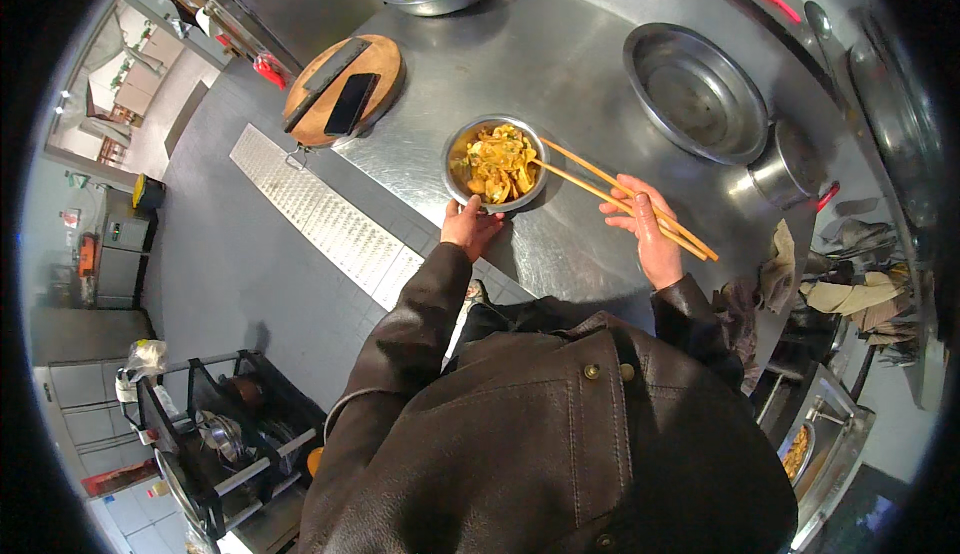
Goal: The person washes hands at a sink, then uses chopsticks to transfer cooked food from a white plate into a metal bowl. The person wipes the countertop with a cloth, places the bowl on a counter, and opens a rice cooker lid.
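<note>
A small stainless steel bowl (452,185) stands near the front edge of the steel worktop (577,81). It is filled with yellowish cooked food pieces (499,164) flecked with green. My left hand (471,230) holds the bowl's near rim, thumb on top and fingers below it. In my right hand (651,227) is a pair of long wooden chopsticks (589,185). They point left, and their tips reach the bowl's right side, at the food. Whether the tips grip a piece cannot be told.
A round wooden chopping board (386,96) carries a cleaver (330,77) and a black phone (351,105). At the back, a steel basin (427,6) holds green vegetables. To the right stand a wide steel basin (694,92) and a steel pot (787,164). Cloths (776,265) lie by the right edge.
</note>
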A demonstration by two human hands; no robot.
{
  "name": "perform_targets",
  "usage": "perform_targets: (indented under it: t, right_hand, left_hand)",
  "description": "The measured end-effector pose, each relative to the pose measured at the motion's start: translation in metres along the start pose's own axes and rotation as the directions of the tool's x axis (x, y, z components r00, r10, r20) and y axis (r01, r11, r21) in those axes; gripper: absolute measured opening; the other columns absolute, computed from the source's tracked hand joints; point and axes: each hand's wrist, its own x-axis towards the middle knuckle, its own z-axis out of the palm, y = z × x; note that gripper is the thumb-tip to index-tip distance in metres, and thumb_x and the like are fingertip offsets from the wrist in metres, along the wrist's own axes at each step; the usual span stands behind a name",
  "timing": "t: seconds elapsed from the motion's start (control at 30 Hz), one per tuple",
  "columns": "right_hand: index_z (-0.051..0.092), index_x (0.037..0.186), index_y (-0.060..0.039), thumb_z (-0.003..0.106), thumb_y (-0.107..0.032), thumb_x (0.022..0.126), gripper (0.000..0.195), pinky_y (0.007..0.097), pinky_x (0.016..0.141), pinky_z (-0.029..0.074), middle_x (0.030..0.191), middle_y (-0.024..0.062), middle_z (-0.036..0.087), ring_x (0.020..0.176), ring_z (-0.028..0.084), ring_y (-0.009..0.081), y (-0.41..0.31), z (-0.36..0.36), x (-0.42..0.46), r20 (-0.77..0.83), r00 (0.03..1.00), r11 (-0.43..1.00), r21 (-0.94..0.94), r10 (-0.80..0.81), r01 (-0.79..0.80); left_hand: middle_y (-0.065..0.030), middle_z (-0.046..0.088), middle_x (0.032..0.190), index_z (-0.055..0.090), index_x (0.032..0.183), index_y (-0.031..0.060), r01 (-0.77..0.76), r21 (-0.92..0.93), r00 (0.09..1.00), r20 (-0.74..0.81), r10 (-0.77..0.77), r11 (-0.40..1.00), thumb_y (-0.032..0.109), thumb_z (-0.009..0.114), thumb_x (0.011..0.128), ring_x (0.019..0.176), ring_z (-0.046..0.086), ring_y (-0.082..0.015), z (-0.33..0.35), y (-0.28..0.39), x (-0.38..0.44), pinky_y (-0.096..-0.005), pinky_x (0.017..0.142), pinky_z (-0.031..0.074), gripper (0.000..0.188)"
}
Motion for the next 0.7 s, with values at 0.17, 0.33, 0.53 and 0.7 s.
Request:
perform_targets:
  t: [0.17,0.33,0.53,0.7]
  right_hand:
    - [0.054,0.103,0.0032,0.047,-0.023,0.094,0.029,0.0278,0.069,0.05,0.085,0.0096,0.058,0.073,0.06,0.016,-0.002,-0.006,0.008,-0.041,0.997,0.994,-0.085,-0.066,0.062]
    - [0.054,0.094,0.0017,0.046,-0.022,0.094,0.025,0.0263,0.057,0.047,0.073,0.0065,0.052,0.058,0.053,0.0124,-0.029,-0.011,0.025,0.014,0.994,0.989,-0.103,-0.11,0.111]
    - [0.053,0.09,0.0002,0.044,-0.025,0.095,0.027,0.0257,0.054,0.046,0.07,0.0062,0.051,0.056,0.053,0.013,-0.069,0.037,0.048,0.425,0.904,0.974,-0.218,0.043,0.056]
    - [0.055,0.09,0.0015,0.047,-0.021,0.094,0.024,0.0233,0.053,0.047,0.07,0.0053,0.054,0.058,0.056,0.011,-0.048,0.128,0.061,0.523,0.852,0.998,-0.065,0.026,0.009]
  left_hand:
    - [-0.0119,0.056,0.094,0.039,0.111,0.014,-0.062,0.047,0.994,-0.093,0.066,0.997,0.008,0.046,0.087,0.067,0.059,-0.0253,0.004,0.001,0.014,-0.0322,0.045,0.044,0.026]
    - [-0.0089,0.056,0.086,0.039,0.114,0.0123,-0.089,0.061,0.996,0.012,0.088,0.994,0.006,0.046,0.086,0.056,0.054,-0.0186,-0.005,0.011,-0.036,-0.0283,0.039,0.04,0.03]
    - [-0.0087,0.056,0.086,0.037,0.119,0.0059,-0.246,0.116,0.968,0.074,0.238,0.962,0.002,0.044,0.082,0.052,0.052,-0.0144,-0.035,0.048,-0.124,-0.026,0.037,0.041,0.038]
    - [-0.0049,0.053,0.088,0.036,0.126,0.0094,-0.292,0.045,0.957,0.017,0.291,0.955,0.005,0.044,0.084,0.055,0.05,-0.0124,-0.073,0.072,-0.185,-0.0258,0.039,0.041,0.043]
